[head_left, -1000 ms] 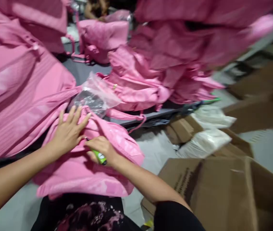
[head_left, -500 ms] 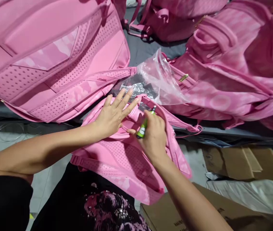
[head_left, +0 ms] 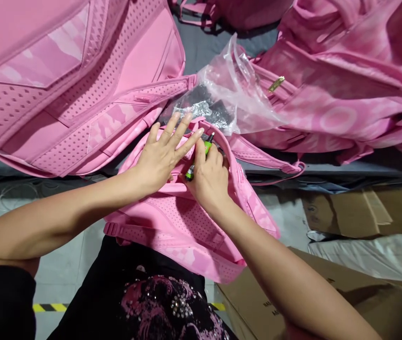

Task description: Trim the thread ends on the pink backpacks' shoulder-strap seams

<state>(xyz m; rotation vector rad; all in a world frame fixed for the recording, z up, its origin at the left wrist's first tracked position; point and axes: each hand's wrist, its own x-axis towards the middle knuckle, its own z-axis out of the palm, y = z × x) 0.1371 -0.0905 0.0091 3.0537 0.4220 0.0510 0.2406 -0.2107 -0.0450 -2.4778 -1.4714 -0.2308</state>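
Note:
A pink backpack (head_left: 187, 226) lies on my lap, its perforated back panel up, top end resting against the table edge. My left hand (head_left: 162, 158) lies flat on its upper part with the fingers spread. Right beside it, my right hand (head_left: 210, 177) is closed around a small green lighter (head_left: 206, 146), whose tip points at the top of the bag near the grab handle. A crumpled clear plastic bag (head_left: 232, 92) lies just beyond the fingertips.
A larger pink backpack (head_left: 66, 80) fills the upper left of the grey table (head_left: 204, 52). More pink backpacks (head_left: 346, 94) are heaped at the right and back. Cardboard boxes (head_left: 356, 212) stand on the floor at the right. Yellow-black floor tape (head_left: 50, 307) shows below.
The view swung left and steadied. My right hand turned the lighter from lying low on the bag to pointing up at its top, moving closer to my left hand.

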